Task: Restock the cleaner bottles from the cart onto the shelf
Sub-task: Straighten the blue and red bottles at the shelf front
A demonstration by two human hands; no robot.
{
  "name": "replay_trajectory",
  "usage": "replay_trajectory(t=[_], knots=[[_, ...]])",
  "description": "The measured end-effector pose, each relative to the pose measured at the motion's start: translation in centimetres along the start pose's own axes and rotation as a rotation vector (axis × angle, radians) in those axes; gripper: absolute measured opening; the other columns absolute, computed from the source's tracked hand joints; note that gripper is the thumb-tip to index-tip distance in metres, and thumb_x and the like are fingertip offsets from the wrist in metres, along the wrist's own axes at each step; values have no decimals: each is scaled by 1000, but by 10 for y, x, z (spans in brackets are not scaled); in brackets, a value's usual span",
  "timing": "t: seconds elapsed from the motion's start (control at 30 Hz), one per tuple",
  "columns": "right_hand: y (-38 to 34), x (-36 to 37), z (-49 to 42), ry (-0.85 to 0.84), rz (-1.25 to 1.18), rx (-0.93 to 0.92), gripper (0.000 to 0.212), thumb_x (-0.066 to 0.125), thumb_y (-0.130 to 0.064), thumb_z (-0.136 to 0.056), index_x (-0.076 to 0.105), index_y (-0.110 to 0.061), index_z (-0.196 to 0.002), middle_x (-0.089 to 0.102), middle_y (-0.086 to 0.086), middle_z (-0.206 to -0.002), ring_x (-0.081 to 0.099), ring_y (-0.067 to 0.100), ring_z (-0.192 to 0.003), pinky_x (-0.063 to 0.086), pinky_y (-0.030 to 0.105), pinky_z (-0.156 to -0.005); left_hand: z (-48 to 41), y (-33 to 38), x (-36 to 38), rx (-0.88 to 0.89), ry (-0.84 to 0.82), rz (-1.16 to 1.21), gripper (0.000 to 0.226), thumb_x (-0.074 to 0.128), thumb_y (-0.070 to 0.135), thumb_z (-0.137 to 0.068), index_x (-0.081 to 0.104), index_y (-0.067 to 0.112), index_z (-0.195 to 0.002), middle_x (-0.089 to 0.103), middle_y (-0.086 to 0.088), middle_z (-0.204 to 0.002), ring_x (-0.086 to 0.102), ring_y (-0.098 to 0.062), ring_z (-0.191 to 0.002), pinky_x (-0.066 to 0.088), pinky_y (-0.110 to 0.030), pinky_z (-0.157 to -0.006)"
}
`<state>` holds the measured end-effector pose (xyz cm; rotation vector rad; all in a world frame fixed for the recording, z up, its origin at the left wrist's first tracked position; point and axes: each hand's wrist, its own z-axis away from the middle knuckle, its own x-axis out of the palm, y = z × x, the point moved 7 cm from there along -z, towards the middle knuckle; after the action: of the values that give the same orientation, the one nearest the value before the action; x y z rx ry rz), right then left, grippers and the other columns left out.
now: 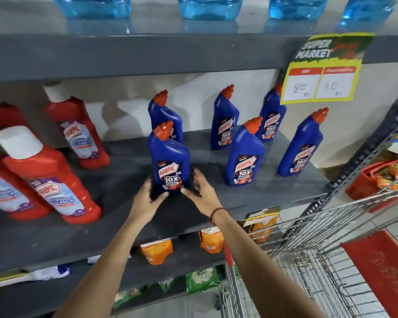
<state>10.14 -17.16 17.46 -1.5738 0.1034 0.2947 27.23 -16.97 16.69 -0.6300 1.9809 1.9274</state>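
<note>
Head view: both my arms reach to the grey shelf
Bottle: blue cleaner bottle upright at the shelf's front, between my hands
Left hand: fingers spread, beside its base
Right hand: fingers spread, thumb near the label
Cart: lower right

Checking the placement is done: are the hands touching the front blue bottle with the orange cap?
Cannot tell. In the head view, the left hand and right hand flank the bottle's base, but blur hides any contact.
</note>
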Motion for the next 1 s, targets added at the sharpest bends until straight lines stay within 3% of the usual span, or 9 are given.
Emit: replay_trajectory(t=[0.1, 0.3, 0.5, 0.7, 0.8, 0.87, 0.93, 1.0], knots=[[-2, 7, -9, -9, 11, -12, 59, 62, -3, -84, 33, -10, -136, 52, 11, -133, 48, 10, -113, 41, 28, -105, -5, 3, 5, 20, -3, -65, 61, 67, 20, -82, 39, 9, -135, 54, -13, -133, 50, -28, -123, 43, -37, -98], [7, -1, -13, -30, 48, -2, 60, 68, -4, -80, 38, -8, -132, 57, 14, -130, 54, 14, -112, 44, 28, -100, 6, 11, 3, 97, 42, -64, 50, 71, 23, -79, 52, 5, -123, 65, -13, -119, 59, -27, -110, 42, -26, -83], [13, -6, -7, -16, 56, -18, 58, 69, -6, -80, 40, -7, -131, 60, 10, -124, 56, 12, -111, 46, 2, -85, 9, 6, 5, 121, 6, -47, 45, 72, 30, -77, 58, 6, -113, 69, -10, -111, 63, -23, -102, 49, -33, -84], [9, -7, -5, 24, 81, -18, 56, 70, -5, -78, 44, -5, -128, 60, 6, -118, 56, 10, -106, 44, -3, -78, 7, 4, 6, 111, -27, -8, 46, 73, 30, -76, 58, 4, -111, 68, -10, -111, 63, -20, -102, 49, -30, -83], [7, -13, 7, 163, 7, 9, 61, 77, -10, -72, 47, -8, -126, 62, 2, -114, 59, 11, -104, 47, 5, -82, 7, 5, 2, 90, -57, 36, 52, 75, 26, -75, 55, 6, -118, 65, -8, -118, 60, -20, -108, 48, -30, -87], [10, -14, 21, 329, -55, 29, 58, 79, -16, -71, 52, -10, -122, 64, 6, -113, 61, 16, -103, 50, 13, -85, 15, -1, -11, 31, -64, 167, 62, 75, 21, -75, 47, 11, -130, 59, 0, -123, 58, -13, -109, 47, -18, -88], [6, -6, 43, 467, -127, 37, 42, 77, -18, -73, 59, -12, -111, 66, 7, -104, 62, 18, -95, 50, 5, -73, 32, -11, -40, -1, 7, 267, 55, 72, 17, -78, 50, 14, -128, 63, 3, -111, 63, -4, -91, 48, -8, -76], [-4, 16, 64, 503, -156, 16, 25, 75, -21, -75, 63, -17, -96, 66, 3, -88, 62, 14, -82, 50, 7, -63, 58, -28, -78, -10, 117, 305, 30, 71, 16, -80, 62, 17, -108, 70, -1, -90, 65, -4, -73, 50, -13, -65]])
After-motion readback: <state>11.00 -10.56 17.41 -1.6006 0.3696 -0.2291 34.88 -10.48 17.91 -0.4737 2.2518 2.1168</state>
